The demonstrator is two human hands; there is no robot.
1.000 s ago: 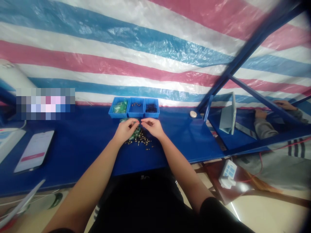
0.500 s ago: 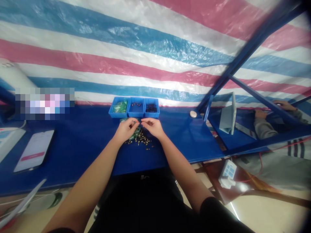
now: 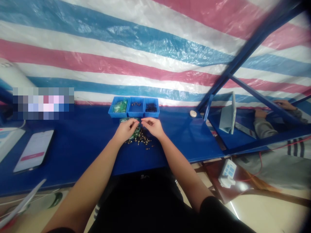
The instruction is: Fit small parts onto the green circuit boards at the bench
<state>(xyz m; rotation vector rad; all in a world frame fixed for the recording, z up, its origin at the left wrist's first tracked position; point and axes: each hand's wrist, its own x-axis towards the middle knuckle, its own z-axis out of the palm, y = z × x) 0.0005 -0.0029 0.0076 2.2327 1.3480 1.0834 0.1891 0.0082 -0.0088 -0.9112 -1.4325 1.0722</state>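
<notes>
My left hand (image 3: 127, 128) and my right hand (image 3: 153, 126) face each other over the table, thumbs and fingertips pinched close together. Whatever they pinch is too small to name. Below and between them lies a loose pile of small brass-coloured metal pieces (image 3: 143, 139), some on a green bag (image 3: 136, 133) partly hidden by my left hand. Just beyond my fingers stand three joined blue bins. Green plastic packets (image 3: 120, 106) fill the left bin, a few small brass pieces (image 3: 136, 104) lie in the middle bin (image 3: 135, 114), and small dark parts (image 3: 151, 107) are in the right one.
A phone (image 3: 34, 150) lies on the blue table (image 3: 80, 145) at left. A round pale object (image 3: 193, 113) sits right of the bins. Beyond the blue frame post (image 3: 208, 108) are a propped tablet (image 3: 228, 113) and another person's hands (image 3: 261, 114). A power strip (image 3: 228, 173) is lower right.
</notes>
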